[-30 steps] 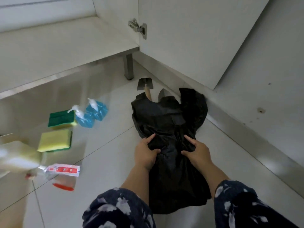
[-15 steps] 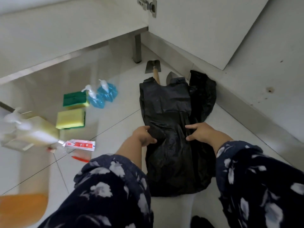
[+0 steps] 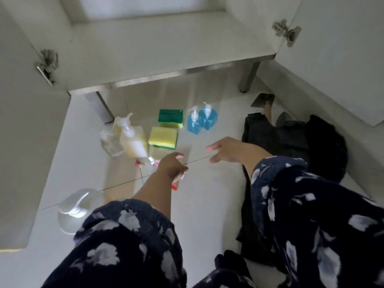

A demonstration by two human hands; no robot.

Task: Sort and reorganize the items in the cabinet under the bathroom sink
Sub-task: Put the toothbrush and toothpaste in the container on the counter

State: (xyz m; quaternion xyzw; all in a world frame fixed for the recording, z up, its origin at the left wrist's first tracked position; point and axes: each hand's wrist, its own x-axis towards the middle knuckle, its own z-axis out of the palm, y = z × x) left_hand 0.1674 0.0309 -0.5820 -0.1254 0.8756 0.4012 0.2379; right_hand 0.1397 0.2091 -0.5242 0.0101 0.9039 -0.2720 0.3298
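Head view: the cabinet (image 3: 166,48) shelf looks bare; bottles, sponges (image 3: 163,138) and black bags (image 3: 291,146) lie on the floor tiles before it. Left hand (image 3: 171,165) and right hand (image 3: 226,149) reach with loose, spread fingers, holding nothing. Restocking seemingly remains.

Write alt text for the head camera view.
A person's left hand and right hand reach, fingers open, over a tiled floor toward two sponges, two blue pump bottles and a cream soap dispenser, before an open cabinet; a black bag lies right.

Both hands (image 3: 207,154) have left the black bag (image 3: 276,138), reaching leftward.
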